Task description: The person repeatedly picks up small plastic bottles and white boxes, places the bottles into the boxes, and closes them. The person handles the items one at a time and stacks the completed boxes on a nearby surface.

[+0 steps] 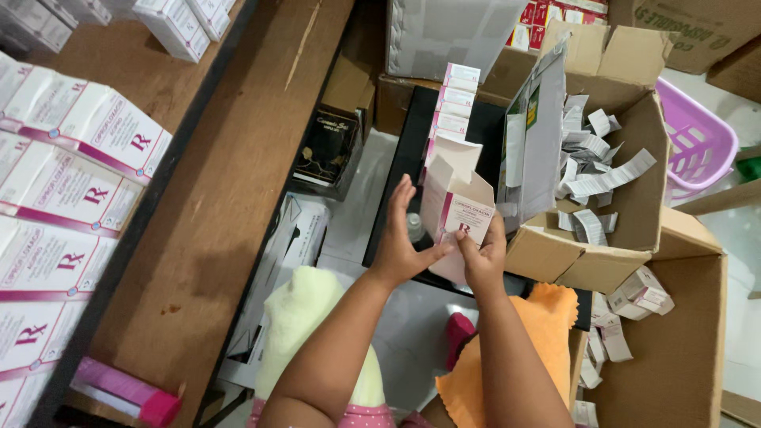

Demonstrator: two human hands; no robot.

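My right hand (483,255) grips a white carton with a pink stripe (460,208) near its lower edge; the carton's top flap stands open. My left hand (402,242) is spread open against the carton's left side, fingertips touching it. Behind the carton a row of like white and pink cartons (453,107) stands on a black surface (404,150). A small bottle (414,227) stands just left of the held carton, partly hidden by my left hand.
A cardboard box (622,238) with several folded paper leaflets sits to the right. Stacked white and pink cartons (71,182) fill the left on a brown table (230,182). A pink basket (701,143) is far right. Orange cloth (547,317) and yellow cloth (297,313) lie below my arms.
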